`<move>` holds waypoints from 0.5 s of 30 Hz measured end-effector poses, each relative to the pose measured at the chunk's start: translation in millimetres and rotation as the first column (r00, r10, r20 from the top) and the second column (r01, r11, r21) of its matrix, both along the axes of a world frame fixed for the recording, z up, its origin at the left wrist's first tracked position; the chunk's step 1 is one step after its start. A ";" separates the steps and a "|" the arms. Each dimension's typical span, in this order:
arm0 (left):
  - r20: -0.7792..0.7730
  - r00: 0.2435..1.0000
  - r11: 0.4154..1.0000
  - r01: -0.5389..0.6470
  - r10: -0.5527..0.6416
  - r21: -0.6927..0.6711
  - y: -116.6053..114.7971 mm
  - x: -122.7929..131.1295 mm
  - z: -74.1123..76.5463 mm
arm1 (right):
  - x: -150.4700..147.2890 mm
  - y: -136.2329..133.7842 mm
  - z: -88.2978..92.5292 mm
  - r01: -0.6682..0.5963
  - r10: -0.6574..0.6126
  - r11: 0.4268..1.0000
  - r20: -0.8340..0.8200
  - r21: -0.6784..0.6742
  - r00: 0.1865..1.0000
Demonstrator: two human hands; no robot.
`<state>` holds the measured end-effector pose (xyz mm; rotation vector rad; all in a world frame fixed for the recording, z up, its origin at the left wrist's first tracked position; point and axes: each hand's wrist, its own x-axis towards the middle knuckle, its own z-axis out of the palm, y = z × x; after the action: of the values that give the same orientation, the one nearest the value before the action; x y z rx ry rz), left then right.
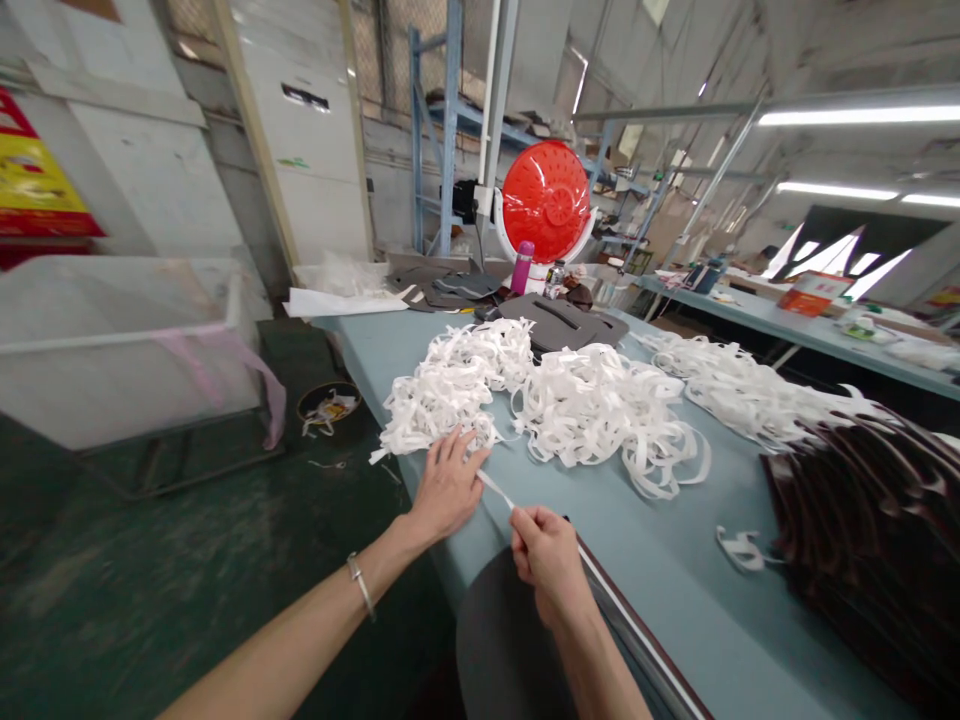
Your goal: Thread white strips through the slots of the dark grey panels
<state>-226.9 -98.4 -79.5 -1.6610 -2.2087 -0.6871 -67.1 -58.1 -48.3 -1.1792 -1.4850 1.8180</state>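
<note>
My right hand (546, 555) is closed in a pinch on the end of a narrow white strip (496, 489). That strip runs taut up to my left hand (450, 482), which lies palm down with fingers stretched out at the near edge of a heap of white strips (457, 375). Whether the left palm presses on the strip is hidden. A second tangled heap (592, 405) sits just to the right. Under my right forearm, a dark grey flat piece (499, 630) with a brown-and-white edge (637, 625) hangs partly over the table edge.
The blue-green table (600, 530) also bears a stack of dark brown pieces (862, 530) and more white strips (750, 385) at right. Behind are grey pieces (562, 318), a purple bottle (523, 268) and a red round heater (546, 199). A white cart (135, 390) stands left.
</note>
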 end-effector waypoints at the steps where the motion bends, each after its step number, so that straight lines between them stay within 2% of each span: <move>1: 0.009 1.000 1.000 -0.005 0.005 0.006 1.0 -2.7 -1.3 | 25.4 -4.8 -1.3 0.011 -0.012 1.000 0.026 0.011 1.000; 4: 0.039 0.999 1.000 -0.015 0.014 0.022 2.7 -6.6 -1.0 | 107.1 -16.5 -5.7 0.022 -0.037 0.997 0.192 0.079 0.981; 6: 0.064 0.997 0.997 -0.044 0.040 0.066 1.9 2.2 6.3 | 152.5 -25.0 -7.9 -0.022 -0.024 0.990 0.328 0.137 0.944; 8: 0.103 0.994 0.990 -0.036 0.022 0.134 -0.9 27.2 20.3 | 179.5 -36.5 -7.4 -0.061 -0.037 0.975 0.427 0.213 0.903; 9: 0.125 0.991 0.988 0.021 -0.040 0.154 -3.3 45.9 28.8 | 185.1 -43.1 -5.8 -0.069 -0.058 0.963 0.451 0.259 0.891; 10: 0.146 0.976 0.979 0.138 -0.160 0.148 -6.3 67.7 37.4 | 186.2 -49.8 -3.5 -0.069 -0.085 0.948 0.455 0.310 0.887; 11: 0.174 0.929 0.944 0.314 -0.328 0.100 -10.0 90.9 45.3 | 184.2 -56.2 -0.6 -0.066 -0.111 0.928 0.441 0.367 0.891; 12: 0.204 0.837 0.857 0.514 -0.508 0.030 -14.1 113.6 51.7 | 180.9 -61.9 2.3 -0.064 -0.131 0.905 0.418 0.421 0.899; 13: 0.244 0.723 0.737 0.674 -0.646 -0.047 -18.1 133.8 56.3 | 178.1 -66.9 4.8 -0.060 -0.148 0.883 0.399 0.465 0.905; 14: 0.291 0.618 0.615 0.780 -0.731 -0.113 -21.7 149.7 59.0 | 177.7 -71.2 6.6 -0.051 -0.173 0.865 0.391 0.500 0.904; 15: 0.344 0.543 0.518 0.838 -0.766 -0.170 -24.3 160.2 59.8 | 180.6 -75.0 7.2 -0.034 -0.208 0.850 0.395 0.525 0.895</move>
<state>-66.8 -122.7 -19.7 -2.9929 -1.5800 -0.7638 113.6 -133.0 -41.1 -1.3878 -1.9697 0.9985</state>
